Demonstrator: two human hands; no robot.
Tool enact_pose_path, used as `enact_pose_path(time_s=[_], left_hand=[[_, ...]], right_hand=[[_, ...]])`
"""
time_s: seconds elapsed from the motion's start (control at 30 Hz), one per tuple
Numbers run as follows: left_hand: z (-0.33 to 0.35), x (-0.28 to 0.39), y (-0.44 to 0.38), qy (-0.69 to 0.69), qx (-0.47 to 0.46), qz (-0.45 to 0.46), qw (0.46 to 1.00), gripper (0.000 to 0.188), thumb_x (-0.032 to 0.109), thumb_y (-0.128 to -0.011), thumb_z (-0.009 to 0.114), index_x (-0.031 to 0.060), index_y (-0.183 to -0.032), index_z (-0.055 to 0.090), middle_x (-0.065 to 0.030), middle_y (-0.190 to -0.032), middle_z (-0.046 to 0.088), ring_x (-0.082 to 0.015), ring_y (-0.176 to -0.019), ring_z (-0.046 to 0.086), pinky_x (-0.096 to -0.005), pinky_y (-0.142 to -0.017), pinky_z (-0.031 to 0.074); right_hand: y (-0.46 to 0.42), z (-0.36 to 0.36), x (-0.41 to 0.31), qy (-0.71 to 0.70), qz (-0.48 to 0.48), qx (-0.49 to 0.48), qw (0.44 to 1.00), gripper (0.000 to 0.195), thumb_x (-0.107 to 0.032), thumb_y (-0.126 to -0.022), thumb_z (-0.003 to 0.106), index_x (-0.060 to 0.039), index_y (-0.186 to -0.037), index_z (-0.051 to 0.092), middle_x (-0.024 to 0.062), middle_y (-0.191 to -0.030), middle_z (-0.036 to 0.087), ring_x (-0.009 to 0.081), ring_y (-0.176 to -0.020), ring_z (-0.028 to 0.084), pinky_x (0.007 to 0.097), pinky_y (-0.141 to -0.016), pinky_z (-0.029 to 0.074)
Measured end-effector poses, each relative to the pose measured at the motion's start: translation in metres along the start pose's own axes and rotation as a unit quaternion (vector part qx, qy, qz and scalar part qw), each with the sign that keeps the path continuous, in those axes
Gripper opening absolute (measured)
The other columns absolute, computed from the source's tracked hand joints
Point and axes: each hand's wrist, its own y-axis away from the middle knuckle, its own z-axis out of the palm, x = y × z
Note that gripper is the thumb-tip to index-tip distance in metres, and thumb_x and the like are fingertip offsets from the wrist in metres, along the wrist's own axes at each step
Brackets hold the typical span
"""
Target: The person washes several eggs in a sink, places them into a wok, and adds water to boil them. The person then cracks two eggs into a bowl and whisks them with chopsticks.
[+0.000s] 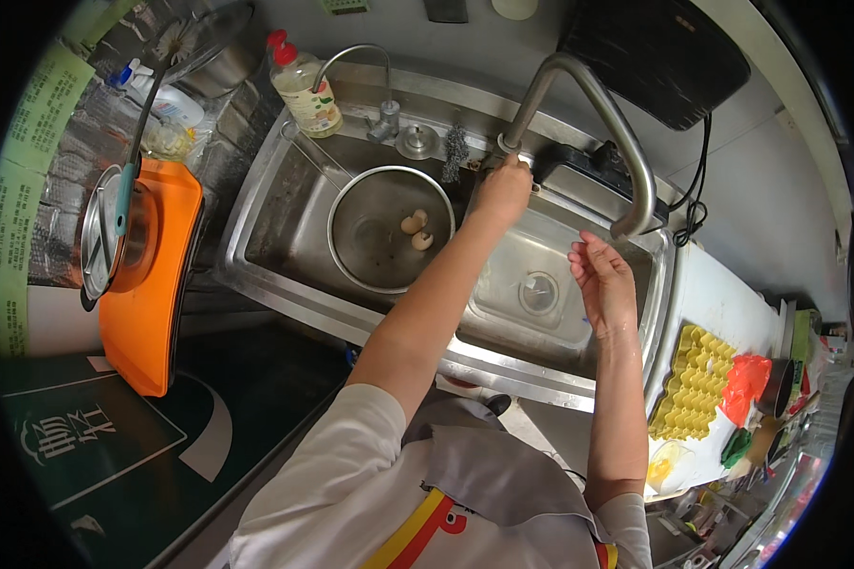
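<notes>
My left hand (505, 189) is closed around the lower part of a tall steel gooseneck faucet (589, 78), and its fingers hide what they grip there. Just below the spout, my right hand (603, 281) is held with loosely curled fingers and nothing in it. Its wrist looks wet. Beneath it lies the right sink basin (498, 313) with a round drain (539, 293). In the left basin (277, 249) rests a round long-handled strainer (359, 235) holding cracked eggshells (417, 226). No stream of water can be made out.
Behind the left basin stand a red-pump soap bottle (304, 99), a small faucet (384, 117) and a steel scourer (455, 153). An orange tray (139, 320) is at left. A yellow egg tray (694, 384) and a bowl with yolk (667, 466) sit on the right counter.
</notes>
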Motion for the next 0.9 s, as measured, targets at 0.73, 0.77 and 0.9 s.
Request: enact_pose_path(time_s=[0.73,0.77,0.9], left_hand=[[0.030,0.112,0.063,0.791,-0.055,-0.348,0.501,0.023,0.028,-0.088,0.048,0.0054,-0.088,0.054,-0.0081,-0.082,0.057,-0.0211,-0.073,0.057,-0.0351,-0.066,0.049],[0.034,0.114,0.065,0.795,-0.047,-0.366,0.481,0.024,0.028,-0.089,0.046,0.0055,-0.086,0.053,-0.0076,-0.080,0.056,-0.0199,-0.072,0.056,-0.0341,-0.064,0.048],[0.055,0.120,0.065,0.945,-0.196,-0.259,-0.038,0.026,0.033,-0.089,0.047,0.0069,-0.089,0.047,-0.0037,-0.077,0.051,-0.0168,-0.070,0.053,-0.0312,-0.061,0.046]], right_hand=[[-0.019,0.000,0.033,0.132,-0.077,0.069,0.986,0.029,-0.012,-0.094,0.048,0.0020,-0.119,0.052,0.0102,-0.113,0.058,0.0163,-0.105,0.054,0.0270,-0.090,0.043],[-0.020,-0.004,0.037,0.244,-0.093,0.091,0.961,0.029,-0.013,-0.094,0.049,0.0031,-0.117,0.053,0.0098,-0.112,0.059,0.0149,-0.104,0.053,0.0261,-0.089,0.043],[-0.019,0.008,0.029,0.346,-0.147,0.080,0.923,0.045,-0.030,-0.092,0.053,0.0049,-0.120,0.053,0.0110,-0.113,0.058,0.0148,-0.101,0.053,0.0281,-0.090,0.039]])
